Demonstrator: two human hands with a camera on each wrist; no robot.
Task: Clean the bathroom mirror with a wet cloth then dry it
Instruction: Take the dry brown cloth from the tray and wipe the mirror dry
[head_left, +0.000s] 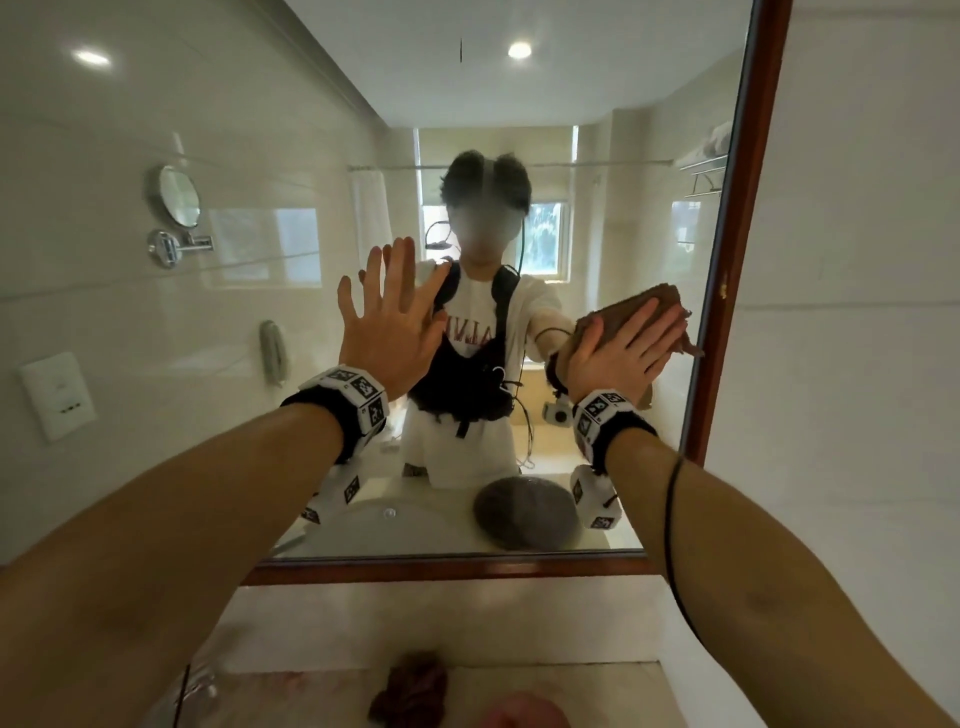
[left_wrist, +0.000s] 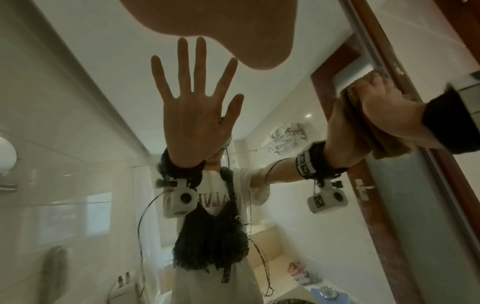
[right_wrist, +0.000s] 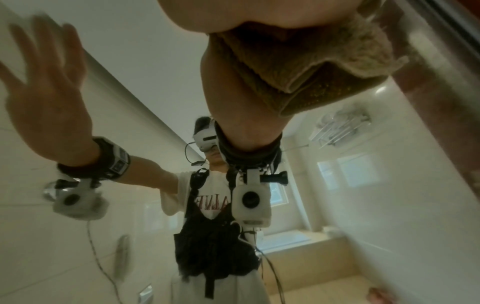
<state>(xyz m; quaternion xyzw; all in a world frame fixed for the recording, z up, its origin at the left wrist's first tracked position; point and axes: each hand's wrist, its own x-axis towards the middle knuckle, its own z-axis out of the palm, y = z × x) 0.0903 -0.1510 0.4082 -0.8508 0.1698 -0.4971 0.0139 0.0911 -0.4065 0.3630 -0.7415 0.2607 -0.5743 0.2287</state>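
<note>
Wall phone (head_left: 271, 352), round shaving mirror (head_left: 178, 196)

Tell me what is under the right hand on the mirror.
A folded brown cloth lies under the right hand, pressed flat to the mirror near its right frame. The glass behind the cloth is covered.

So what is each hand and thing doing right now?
Left hand: open, fingers spread, flat on the mirror.
Right hand: fingers straight, pressing the brown cloth against the glass.
Brown cloth: folded, pinned to the mirror near its right edge.
Mirror: upright in its wooden frame.
Second brown cloth: crumpled on the counter, untouched.
</note>
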